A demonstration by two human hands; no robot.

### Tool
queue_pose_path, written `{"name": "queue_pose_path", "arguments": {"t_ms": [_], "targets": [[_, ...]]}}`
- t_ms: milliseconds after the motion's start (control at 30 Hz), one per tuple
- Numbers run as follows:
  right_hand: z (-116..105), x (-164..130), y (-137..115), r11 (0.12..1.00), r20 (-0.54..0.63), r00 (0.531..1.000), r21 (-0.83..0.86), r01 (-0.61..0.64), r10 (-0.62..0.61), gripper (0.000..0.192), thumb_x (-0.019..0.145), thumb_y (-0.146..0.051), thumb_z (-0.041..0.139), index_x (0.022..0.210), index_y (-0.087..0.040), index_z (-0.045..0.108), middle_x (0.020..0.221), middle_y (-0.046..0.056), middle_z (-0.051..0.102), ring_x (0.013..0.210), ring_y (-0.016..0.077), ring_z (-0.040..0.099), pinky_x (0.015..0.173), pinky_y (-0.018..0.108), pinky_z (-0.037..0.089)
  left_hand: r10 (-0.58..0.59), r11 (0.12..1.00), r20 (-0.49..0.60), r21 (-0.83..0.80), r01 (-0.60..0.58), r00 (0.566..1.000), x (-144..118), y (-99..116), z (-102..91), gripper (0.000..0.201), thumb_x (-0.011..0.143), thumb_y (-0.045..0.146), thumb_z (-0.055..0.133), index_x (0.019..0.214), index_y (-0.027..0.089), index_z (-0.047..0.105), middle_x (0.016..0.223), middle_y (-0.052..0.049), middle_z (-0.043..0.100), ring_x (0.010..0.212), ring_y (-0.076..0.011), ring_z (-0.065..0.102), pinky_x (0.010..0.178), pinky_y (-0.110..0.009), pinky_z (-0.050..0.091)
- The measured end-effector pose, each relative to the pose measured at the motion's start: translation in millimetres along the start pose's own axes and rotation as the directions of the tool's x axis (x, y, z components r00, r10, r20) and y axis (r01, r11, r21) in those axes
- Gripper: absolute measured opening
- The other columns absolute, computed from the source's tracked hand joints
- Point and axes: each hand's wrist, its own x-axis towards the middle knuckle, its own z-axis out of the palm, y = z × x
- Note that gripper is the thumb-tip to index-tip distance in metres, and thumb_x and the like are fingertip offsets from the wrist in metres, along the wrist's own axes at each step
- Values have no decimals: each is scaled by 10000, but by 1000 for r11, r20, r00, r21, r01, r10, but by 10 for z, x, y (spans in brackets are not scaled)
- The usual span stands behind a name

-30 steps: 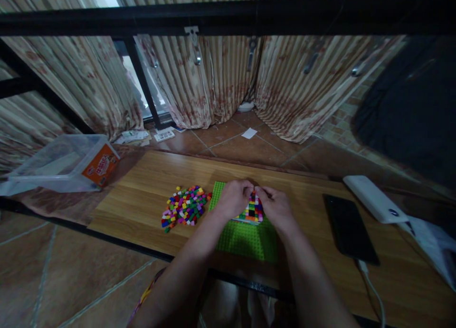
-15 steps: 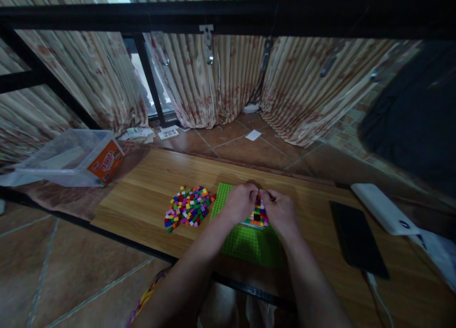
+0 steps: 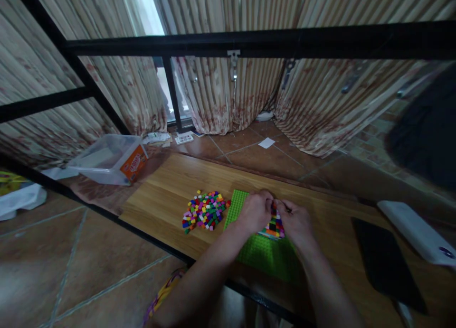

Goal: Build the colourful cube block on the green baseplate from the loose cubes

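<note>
Both hands meet over the small multicoloured block build (image 3: 273, 226), which sits on the green studded baseplate (image 3: 265, 249) near the front edge of the wooden counter (image 3: 171, 185). Pressing a block on well calls for steadying the build with one hand and pushing straight down with the other, studs aligned. The left hand (image 3: 255, 211) curls knuckles-up, fingers closed against the build's far edge; the right hand (image 3: 296, 221) mirrors it, fingertips pinched narrow there. The loose pile of coloured blocks (image 3: 204, 211) lies just left of the baseplate.

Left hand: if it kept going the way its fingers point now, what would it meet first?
Most likely the right hand: the left hand points right across the multicoloured brick build, fingertips nearly meeting, though depth is unclear.
</note>
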Motion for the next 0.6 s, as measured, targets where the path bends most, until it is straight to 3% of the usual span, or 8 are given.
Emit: {"name": "queue_pose_path", "arguments": {"t_ms": [67,167,267,367,467,600], "targets": [[1,-10,19,1000,15,1000,5,-14,14,443,825,-473,446,895,-161,752,751,84,738,685,209,654,618,284,443,-4,1000,-36,18,5,999,-38,-59,-63,286,898,148,406,988,197,673,1017,-52,726,958,-169,652,905,-273,486],[-20,-43,26,999,31,999,0,-35,35,476,843,-531,441,928,-176,746,779,84,740,719,215,660,626,284,443,-94,990,-81,99,102,992,-128,-225,-268,298,866,128,443,1025,213,680,1068,-45,721,1016,-174,636,957,-291,462],[-70,-67,2,997,16,998,-56,-52,53,512,863,-564,412,920,-177,742,785,103,736,737,229,660,636,296,441,-211,946,-83,234,224,974,-238,-434,-548,315,795,90,490,995,199,707,1063,-72,716,1023,-209,620,945,-334,452],[-126,-63,-31,993,-23,998,-101,-58,56,528,879,-571,386,929,-182,738,764,109,728,706,230,650,638,305,437,-225,920,-52,317,230,973,-338,-591,-767,332,755,104,529,993,228,724,1101,-72,702,1066,-242,584,942,-380,426],[-161,-43,-41,995,-54,998,-84,-50,46,518,874,-569,403,953,-179,736,770,109,729,715,235,654,650,307,442,-196,918,-28,345,194,980,-406,-640,-847,324,752,109,533,949,267,737,1130,-46,689,1090,-239,552,946,-392,395],[-164,-21,-16,995,-78,997,-89,-37,30,511,864,-555,417,960,-169,739,790,113,734,752,252,660,678,323,451,-149,915,13,380,133,989,-435,-610,-801,280,797,132,495,876,252,736,1021,-59,699,1033,-242,551,932,-426,375]]}}
